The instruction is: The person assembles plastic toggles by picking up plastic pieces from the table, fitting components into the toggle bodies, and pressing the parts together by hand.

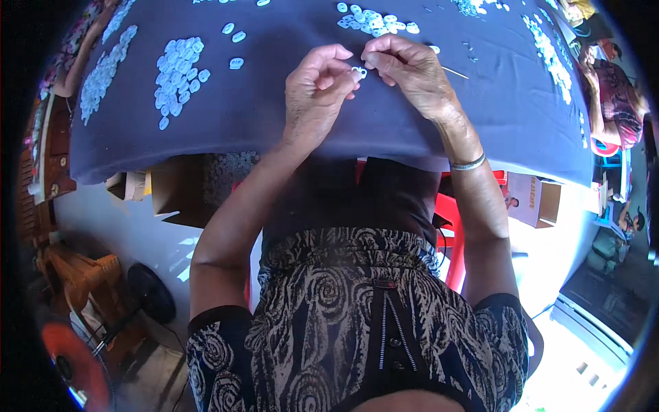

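Over the dark cloth-covered table, my left hand pinches a small white plastic piece with round loops between thumb and fingertips. Close beside it is my right hand, its thumb and forefinger pressed together near the piece. Whatever those fingertips hold is too small to make out. A thin yellowish stick shows to the right of my right hand. Beyond both hands lies a pile of flat oval white pieces. To the left are a larger heap of similar pieces and a few single ones.
More piles of white pieces lie at the far left and far right. Tiny dark pins are scattered on the cloth. Below stand a cardboard box and a red chair. Other people sit at both sides.
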The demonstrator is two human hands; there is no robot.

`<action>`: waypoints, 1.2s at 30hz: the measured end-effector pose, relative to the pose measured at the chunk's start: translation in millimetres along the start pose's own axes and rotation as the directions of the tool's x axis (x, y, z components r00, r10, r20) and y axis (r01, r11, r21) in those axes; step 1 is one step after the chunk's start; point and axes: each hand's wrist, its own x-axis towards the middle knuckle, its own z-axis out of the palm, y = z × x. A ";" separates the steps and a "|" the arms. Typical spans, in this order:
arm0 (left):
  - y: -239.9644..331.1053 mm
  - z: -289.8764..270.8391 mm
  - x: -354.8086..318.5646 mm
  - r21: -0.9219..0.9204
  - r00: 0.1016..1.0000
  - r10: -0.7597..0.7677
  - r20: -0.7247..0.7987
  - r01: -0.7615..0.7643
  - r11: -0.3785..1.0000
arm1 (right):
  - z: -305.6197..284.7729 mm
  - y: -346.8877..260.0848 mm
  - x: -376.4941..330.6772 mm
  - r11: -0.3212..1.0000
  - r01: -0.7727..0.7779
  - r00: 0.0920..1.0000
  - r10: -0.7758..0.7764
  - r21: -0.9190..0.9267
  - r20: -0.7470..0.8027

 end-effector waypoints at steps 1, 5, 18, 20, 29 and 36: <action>-1.4 0.1 -0.2 0.016 1.000 0.022 0.016 -0.022 1.000 | 1.0 2.7 0.9 0.998 -0.041 0.999 0.041 0.039 0.006; -0.6 -0.3 -1.0 0.048 0.999 0.031 0.027 -0.032 0.998 | 4.7 0.7 -1.0 0.991 -0.107 0.994 0.107 0.076 0.007; -3.3 2.2 -2.7 0.050 0.999 0.047 0.026 -0.048 0.998 | 3.3 2.1 -3.7 0.997 -0.075 0.996 0.075 0.000 0.053; -3.5 3.3 -3.3 0.055 0.999 0.043 0.013 -0.044 0.998 | 4.2 1.1 -4.1 0.999 -0.052 0.998 0.052 0.013 0.041; -5.7 4.6 -3.8 0.100 0.997 0.077 -0.026 -0.074 0.992 | 12.2 -8.0 -3.6 0.959 0.023 1.000 -0.023 -0.283 0.003; -8.5 5.9 -5.6 0.060 0.992 0.111 -0.054 -0.108 0.992 | 19.3 -4.7 -7.6 0.942 0.022 0.996 -0.049 -0.335 -0.075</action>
